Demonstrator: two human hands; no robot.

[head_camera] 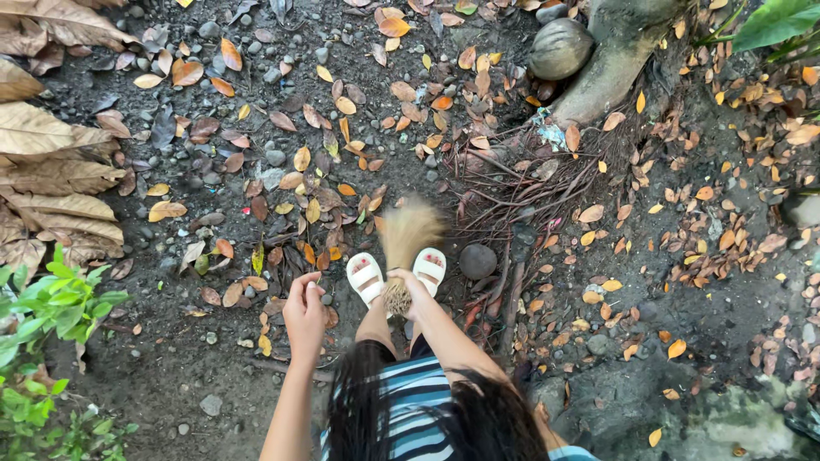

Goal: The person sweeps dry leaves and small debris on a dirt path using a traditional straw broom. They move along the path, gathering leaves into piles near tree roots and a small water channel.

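My right hand (408, 288) is shut on the bound base of a short straw hand broom (407, 237), whose bristles fan out blurred over the dirt in front of my white sandals (365, 277). My left hand (304, 309) hangs beside it with fingers loosely curled, holding nothing that I can see. Fallen orange and brown leaves (342, 154) lie scattered on the dark gravelly ground ahead of the broom.
A tree trunk base (611, 68) with thin exposed roots (530, 188) stands ahead right, a coconut husk (559, 49) beside it. A round stone (477, 260) lies near my right foot. Large dry leaves (51, 171) and green plants (51, 307) line the left edge.
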